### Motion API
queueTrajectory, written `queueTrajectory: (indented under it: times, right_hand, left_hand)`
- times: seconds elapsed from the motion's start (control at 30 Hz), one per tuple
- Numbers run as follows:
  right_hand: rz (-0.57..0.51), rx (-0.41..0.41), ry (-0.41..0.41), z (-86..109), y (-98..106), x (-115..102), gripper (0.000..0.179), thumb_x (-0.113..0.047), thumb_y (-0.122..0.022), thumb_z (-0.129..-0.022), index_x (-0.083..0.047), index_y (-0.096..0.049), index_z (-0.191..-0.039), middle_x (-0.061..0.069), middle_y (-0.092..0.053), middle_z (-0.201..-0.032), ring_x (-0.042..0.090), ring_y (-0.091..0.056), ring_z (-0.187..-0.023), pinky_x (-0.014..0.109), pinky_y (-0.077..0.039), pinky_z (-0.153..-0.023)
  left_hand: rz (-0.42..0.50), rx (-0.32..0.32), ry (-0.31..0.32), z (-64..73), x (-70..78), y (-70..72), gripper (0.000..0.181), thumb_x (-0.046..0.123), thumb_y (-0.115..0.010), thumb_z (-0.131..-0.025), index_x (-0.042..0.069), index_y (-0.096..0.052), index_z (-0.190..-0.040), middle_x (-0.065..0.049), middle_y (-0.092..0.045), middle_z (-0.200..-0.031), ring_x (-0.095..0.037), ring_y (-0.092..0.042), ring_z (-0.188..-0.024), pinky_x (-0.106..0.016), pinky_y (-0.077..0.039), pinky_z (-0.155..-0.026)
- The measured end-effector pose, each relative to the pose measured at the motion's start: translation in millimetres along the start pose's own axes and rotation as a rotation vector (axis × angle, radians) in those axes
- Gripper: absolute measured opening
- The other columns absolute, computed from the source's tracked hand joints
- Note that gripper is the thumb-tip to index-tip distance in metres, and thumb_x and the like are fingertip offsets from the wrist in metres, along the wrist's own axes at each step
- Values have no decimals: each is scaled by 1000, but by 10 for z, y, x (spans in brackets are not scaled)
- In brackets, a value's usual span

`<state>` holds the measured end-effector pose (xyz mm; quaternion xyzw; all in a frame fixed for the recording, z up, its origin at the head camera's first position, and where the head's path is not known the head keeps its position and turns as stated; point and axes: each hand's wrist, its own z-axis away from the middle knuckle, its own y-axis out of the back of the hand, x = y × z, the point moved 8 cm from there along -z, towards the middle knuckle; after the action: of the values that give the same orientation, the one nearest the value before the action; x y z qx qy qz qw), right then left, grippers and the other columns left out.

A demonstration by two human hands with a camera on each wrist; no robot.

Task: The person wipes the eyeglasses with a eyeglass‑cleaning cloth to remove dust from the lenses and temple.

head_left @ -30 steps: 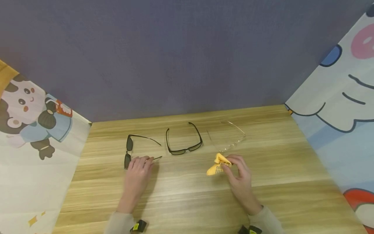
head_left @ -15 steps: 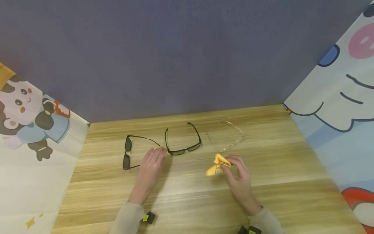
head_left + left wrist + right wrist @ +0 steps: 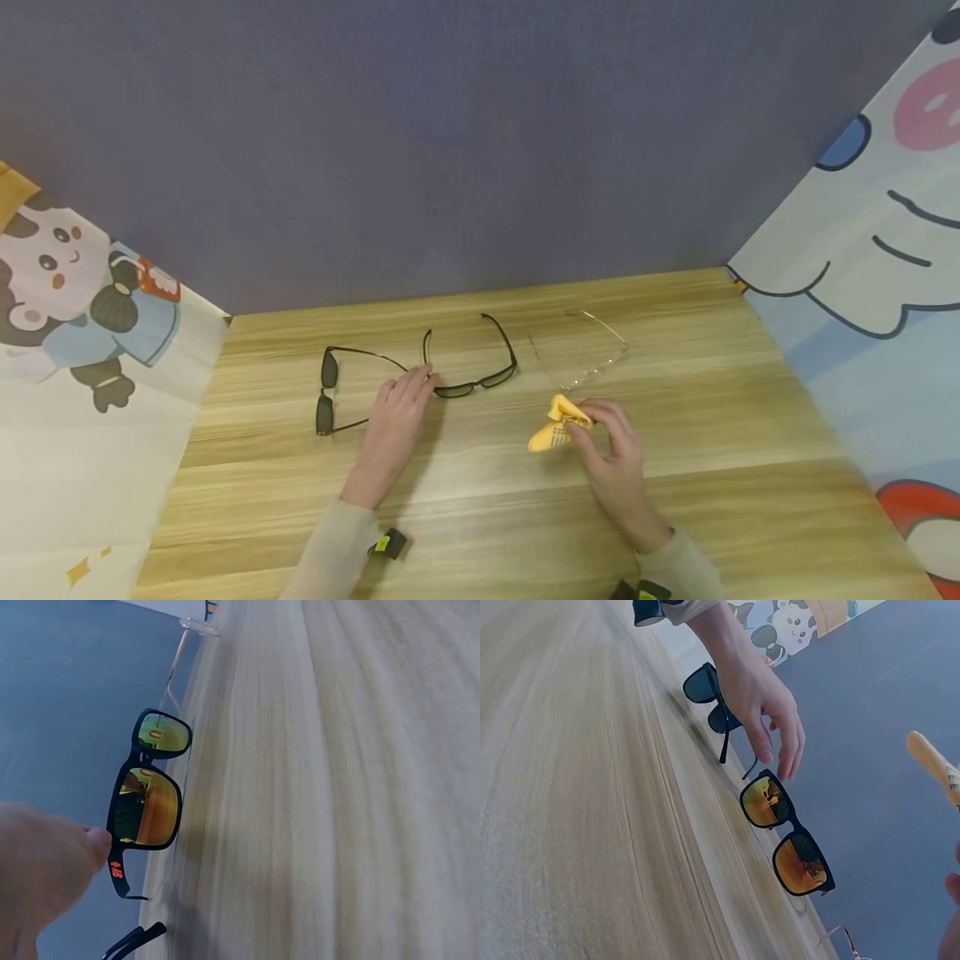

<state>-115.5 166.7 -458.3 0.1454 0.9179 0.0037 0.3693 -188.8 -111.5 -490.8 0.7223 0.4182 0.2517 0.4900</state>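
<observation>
My left hand (image 3: 401,417) is at the left hinge corner of the middle black-framed sunglasses (image 3: 456,391), fingertips right at the frame. The right wrist view shows a gap between its thumb and fingers (image 3: 789,754) over that corner. Orange-yellow mirrored lenses (image 3: 150,806) show in the left wrist view. My right hand (image 3: 618,458) pinches a folded yellow cloth (image 3: 553,433) with dark print between thumb and fingers. Just beyond the cloth lie thin wire-framed glasses (image 3: 617,358), temples unfolded.
Dark-lensed sunglasses (image 3: 325,414) lie at the left with temples spread, one running behind my left hand. The wood-grain table (image 3: 495,517) ends at a grey-blue back panel (image 3: 480,167). Cartoon-printed panels (image 3: 885,242) flank both sides.
My left hand has moved right and away from me, from the left sunglasses to the middle pair's corner. The right hand with the cloth has stayed in place.
</observation>
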Motion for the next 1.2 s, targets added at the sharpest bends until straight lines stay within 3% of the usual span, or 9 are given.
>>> queueTrajectory:
  times: [0.13,0.23,0.47,0.67,0.93,1.2]
  right_hand:
    - [2,1,-6,8,11,11,25,-9,-74,-93,13,-65,-102,25,-64,-100,9,-63,-103,15,-54,-94]
    - [-2,3,0,7,15,14,26,-10,-74,-94,13,-65,-102,25,-64,-99,9,-63,-103,15,-54,-94]
    - [-8,-7,-11,12,19,20,22,-2,-74,-91,13,-64,-103,22,-64,-101,9,-63,-103,15,-53,-94]
    - [-7,-7,-20,15,27,24,22,-1,-74,-90,15,-64,-103,19,-65,-103,9,-62,-104,15,-53,-95]
    - [-4,-4,-21,22,26,15,21,3,-74,-87,13,-65,-104,22,-65,-101,9,-63,-104,15,-53,-95]
    - [-11,-5,-25,33,15,23,23,7,-74,-83,12,-65,-104,21,-65,-102,10,-63,-104,16,-53,-95]
  left_hand:
    - [-27,-70,18,-26,-7,-74,40,2,-75,-91,8,-67,-129,-11,-61,-144,-28,-59,-130,-43,-53,-104]
    - [-46,-87,18,-48,3,-93,43,0,-78,-87,9,-68,-128,-10,-62,-144,-27,-59,-130,-43,-52,-105]
    - [-90,-104,6,-95,9,-99,33,7,-75,-93,7,-68,-125,-9,-65,-139,-26,-61,-126,-39,-53,-103]
    - [-95,-142,-5,-129,2,-124,34,1,-78,-89,7,-69,-122,-9,-66,-137,-26,-61,-126,-38,-53,-103]
    - [-40,-124,-60,-174,42,-113,22,18,-76,-94,12,-74,-115,-4,-73,-122,-22,-68,-112,-33,-56,-90]
    - [9,-74,-94,-166,91,-99,20,15,-76,-92,13,-76,-111,-3,-76,-118,-23,-69,-111,-35,-57,-91]
